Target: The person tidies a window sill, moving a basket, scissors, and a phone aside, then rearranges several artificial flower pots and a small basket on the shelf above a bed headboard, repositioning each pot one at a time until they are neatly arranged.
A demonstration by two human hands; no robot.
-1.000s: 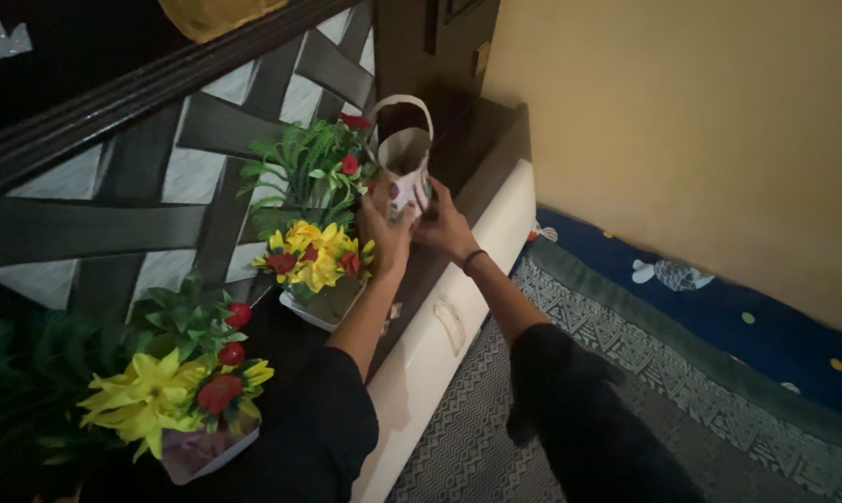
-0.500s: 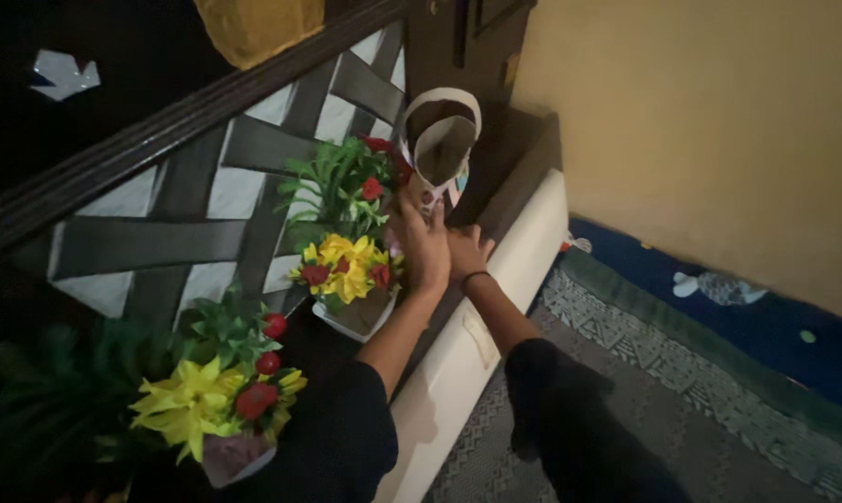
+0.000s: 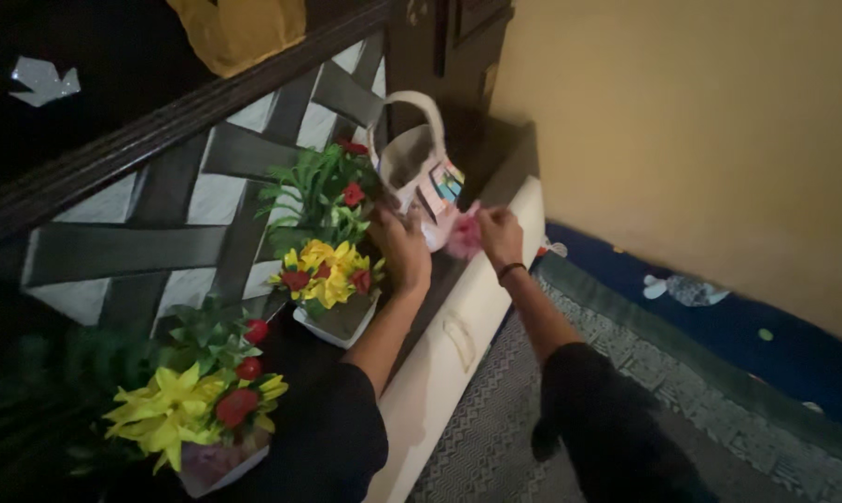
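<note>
A small white basket [image 3: 419, 163] with an arched handle and a coloured picture on its side stands tilted on a dark ledge [image 3: 495, 163] beside a stair railing. My left hand [image 3: 401, 247] rests against the basket's lower side. My right hand [image 3: 500, 233] pinches a small pink flower [image 3: 464, 237] just in front of the basket. A pot of yellow and red flowers with green leaves [image 3: 330, 270] stands right beside my left wrist.
A second pot of yellow and red flowers [image 3: 202, 410] sits nearer me on the ledge. The dark wooden railing with grey lattice [image 3: 188, 177] runs on the left. A grey patterned mat [image 3: 523, 410] and a blue mat [image 3: 719, 317] lie below a yellow wall.
My right hand has come away from the basket and now holds a pink flower. My left hand stays on the basket. The view has moved closer.
</note>
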